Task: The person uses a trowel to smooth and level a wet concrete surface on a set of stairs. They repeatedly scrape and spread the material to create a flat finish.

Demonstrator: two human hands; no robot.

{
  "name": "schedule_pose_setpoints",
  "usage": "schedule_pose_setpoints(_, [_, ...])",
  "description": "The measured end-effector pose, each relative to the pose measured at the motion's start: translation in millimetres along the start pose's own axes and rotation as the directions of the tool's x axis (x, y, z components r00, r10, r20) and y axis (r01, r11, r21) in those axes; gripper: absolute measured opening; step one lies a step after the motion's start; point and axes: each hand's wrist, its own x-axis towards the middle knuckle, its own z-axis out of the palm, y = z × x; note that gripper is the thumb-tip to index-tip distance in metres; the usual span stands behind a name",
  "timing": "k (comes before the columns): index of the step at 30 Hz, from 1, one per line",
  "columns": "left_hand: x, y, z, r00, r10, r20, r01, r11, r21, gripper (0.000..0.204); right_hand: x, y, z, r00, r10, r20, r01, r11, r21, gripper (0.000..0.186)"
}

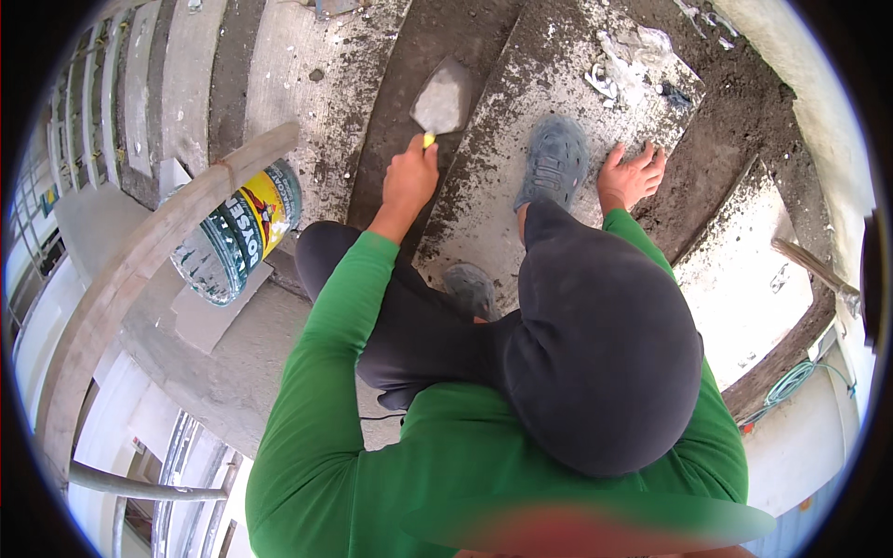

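Note:
My left hand [409,181] grips the yellow handle of a pointed trowel [441,93], whose grey blade lies over a dark, dirty strip of the stairs, left of a white-speckled step [474,205]. My right hand [634,175] rests on that speckled step, fingers apart and slightly bent, beside my grey clog [553,153]. Above it, some crumpled white scraps and smears [628,65] sit near the step's corner. My second clog [470,288] shows lower down between my dark-clad legs.
A paint bucket [233,251] stands at left beside a curved wooden rail [121,288]. More steps [186,84] run off at upper left. At right are a wall [814,93], a wooden handle [800,256] and a coiled green hose or cord [786,391]. Metal railings [158,484] show at lower left.

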Motion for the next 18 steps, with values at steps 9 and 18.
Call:
schedule_pose_setpoints(9, [32,-2,-19,0.992,0.008,-0.128,-0.014,0.999,-0.044,0.043,0,1,7,1.0,-0.003,-0.011,0.003,1.0,0.009,0.068])
schedule_pose_setpoints(18, [62,69,3,0.997,0.007,-0.083,-0.009,0.999,-0.031,0.041,1,-4,1,1.0,0.016,0.005,-0.016,0.999,0.033,0.069])
